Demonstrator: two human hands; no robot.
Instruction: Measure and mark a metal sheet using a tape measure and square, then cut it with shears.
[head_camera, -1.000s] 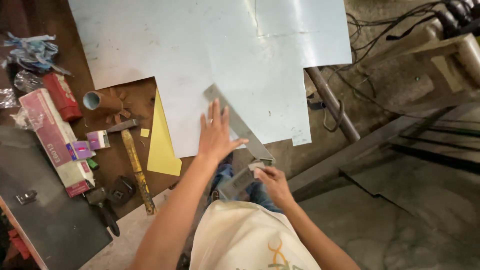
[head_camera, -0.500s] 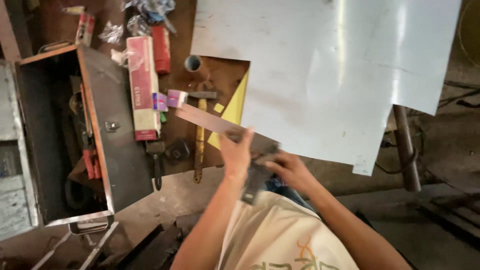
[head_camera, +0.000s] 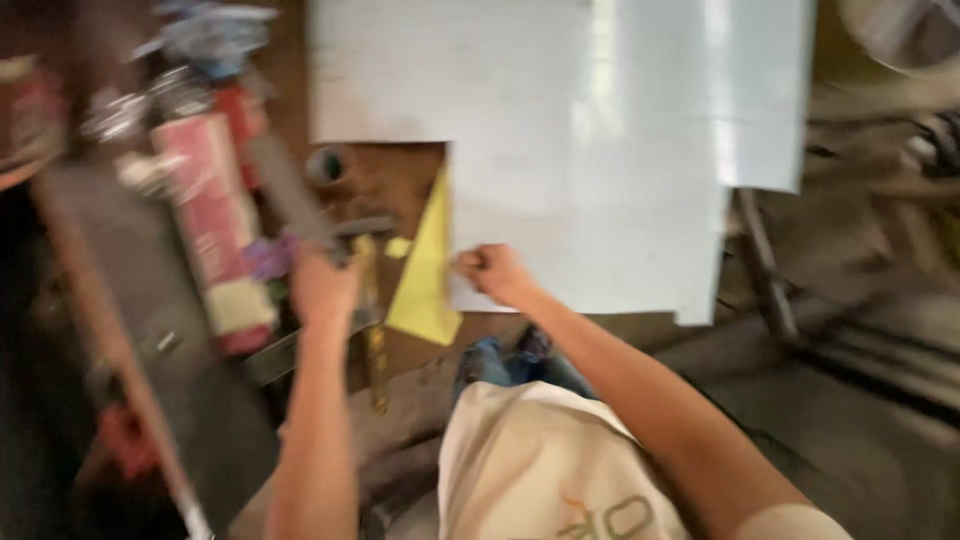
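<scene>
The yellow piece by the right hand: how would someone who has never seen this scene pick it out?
Start at the big pale sheet that fills the top of the view. In the notch at its lower left corner, over brown wood, lies the yellow piece, just left of the closed right hand. It is the only bright yellow, narrow, pointed triangle there.

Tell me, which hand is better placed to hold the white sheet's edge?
Probably the right hand: it rests at the near edge of the white sheet. The left hand grips the grey metal bar farther left.
</scene>
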